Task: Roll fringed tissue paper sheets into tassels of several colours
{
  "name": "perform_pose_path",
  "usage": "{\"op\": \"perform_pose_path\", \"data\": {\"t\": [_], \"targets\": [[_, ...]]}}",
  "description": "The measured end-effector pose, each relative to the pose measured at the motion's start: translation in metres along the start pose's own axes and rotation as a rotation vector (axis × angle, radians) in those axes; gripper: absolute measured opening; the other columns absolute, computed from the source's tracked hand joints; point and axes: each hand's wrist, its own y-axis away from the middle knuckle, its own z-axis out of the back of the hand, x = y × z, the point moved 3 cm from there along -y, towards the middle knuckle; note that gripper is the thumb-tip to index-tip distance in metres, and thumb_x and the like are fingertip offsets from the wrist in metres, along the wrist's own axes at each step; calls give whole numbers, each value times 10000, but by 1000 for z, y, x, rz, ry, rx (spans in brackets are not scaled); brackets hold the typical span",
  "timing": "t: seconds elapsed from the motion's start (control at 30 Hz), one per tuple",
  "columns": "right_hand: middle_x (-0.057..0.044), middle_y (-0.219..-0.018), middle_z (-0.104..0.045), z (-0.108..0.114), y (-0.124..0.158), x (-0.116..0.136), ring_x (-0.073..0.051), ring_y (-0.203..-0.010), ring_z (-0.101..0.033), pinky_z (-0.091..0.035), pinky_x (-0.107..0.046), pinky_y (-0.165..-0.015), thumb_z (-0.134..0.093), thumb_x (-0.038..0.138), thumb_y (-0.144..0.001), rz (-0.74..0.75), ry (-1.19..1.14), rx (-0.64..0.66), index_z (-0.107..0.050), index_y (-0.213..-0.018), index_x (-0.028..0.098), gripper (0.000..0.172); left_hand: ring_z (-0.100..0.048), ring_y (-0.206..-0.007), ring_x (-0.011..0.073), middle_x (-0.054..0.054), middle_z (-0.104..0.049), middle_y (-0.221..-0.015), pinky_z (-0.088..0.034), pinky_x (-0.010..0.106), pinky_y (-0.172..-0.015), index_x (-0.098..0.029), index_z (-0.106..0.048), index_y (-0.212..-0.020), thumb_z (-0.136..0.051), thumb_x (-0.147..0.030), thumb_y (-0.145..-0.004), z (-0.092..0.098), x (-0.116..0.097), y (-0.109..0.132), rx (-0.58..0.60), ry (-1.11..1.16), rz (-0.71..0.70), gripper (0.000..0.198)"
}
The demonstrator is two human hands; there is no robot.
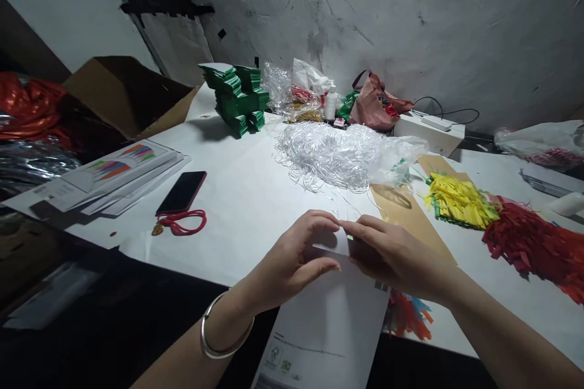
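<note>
Left hand (pixel 292 258) and right hand (pixel 395 255) meet over the white sheet (pixel 328 316). Fingertips of both are clamped on what appears to be a small white tag (pixel 340 243), steadying it from both sides. The string pile (pixel 337 155) lies beyond, within reach.

Left of the tangled heap of thin white plastic strings (pixel 333 155), bare white tabletop (pixel 246 194) lay open as far as the black phone (pixel 182 192). Behind the heap, a stack of green paper packs (pixel 239 97) blocked the way. Right of it, a brown paper envelope (pixel 410 219), yellow fringed paper (pixel 458 200) and red fringed paper (pixel 533 246) crowded the surface.
</note>
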Motion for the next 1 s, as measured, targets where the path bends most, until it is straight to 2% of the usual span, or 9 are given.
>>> {"op": "perform_pose_path", "data": {"t": [0.07,0.37,0.5,0.6,0.7,0.8,0.9,1.0], "targets": [[-51,-991,-569,2,-1,0,-157,-791,-582,-488,-276,-682,-503,178,-989,-15,-21,14,-465,-1418,254,437,-628,-1007,175,80,-544,-1231,-640,263,-773,-244,-560,-1189,-679,-72,-870,-1,-1,-1,4,17,-3,381],[-44,-961,-618,4,-4,-2,-161,-795,-586,-462,-281,-692,-585,188,-952,-131,-33,45,-590,-1175,215,224,-629,-967,178,91,-550,-1225,-645,277,-739,-238,-556,-1193,-687,-102,-868,-4,2,-1,13,3,11,376],[-40,-957,-617,3,-4,1,-164,-797,-587,-440,-277,-679,-571,185,-958,-154,0,75,-563,-1158,207,201,-612,-961,161,84,-537,-1240,-624,239,-715,-241,-547,-1204,-663,-89,-872,-5,2,-1,25,-4,16,383],[-42,-944,-638,2,-3,3,-170,-777,-593,-412,-275,-649,-561,179,-954,-169,52,80,-537,-1146,200,195,-611,-1009,186,90,-548,-1245,-611,258,-725,-240,-546,-1206,-661,-103,-874,-5,2,-2,28,-47,12,377],[-48,-925,-651,2,-3,3,-172,-756,-599,-398,-272,-621,-544,196,-956,-178,75,85,-523,-1100,197,145,-588,-1122,236,94,-574,-1241,-579,352,-877,-247,-550,-1209,-701,-152,-872,-4,2,-3,28,-114,-25,381],[-35,-874,-646,1,-4,3,-158,-709,-584,-384,-260,-594,-542,222,-955,-169,86,82,-510,-1027,206,80,-575,-1155,243,100,-595,-1220,-512,412,-986,-243,-554,-1200,-623,-172,-939,-4,1,-5,23,-161,-72,280],[-26,-858,-641,1,-4,2,-153,-695,-572,-366,-253,-585,-552,227,-952,-172,116,67,-501,-996,215,68,-593,-1103,225,103,-596,-1200,-515,386,-941,-234,-548,-1183,-510,-138,-984,-4,0,-6,14,-169,-84,224],[-9,-843,-628,1,-5,0,-140,-691,-546,-357,-246,-589,-577,219,-941,-179,86,67,-497,-976,216,88,-589,-1094,215,99,-585,-1204,-509,356,-912,-234,-534,-1192,-496,-129,-985,-6,0,-6,31,-169,-79,235]]}}
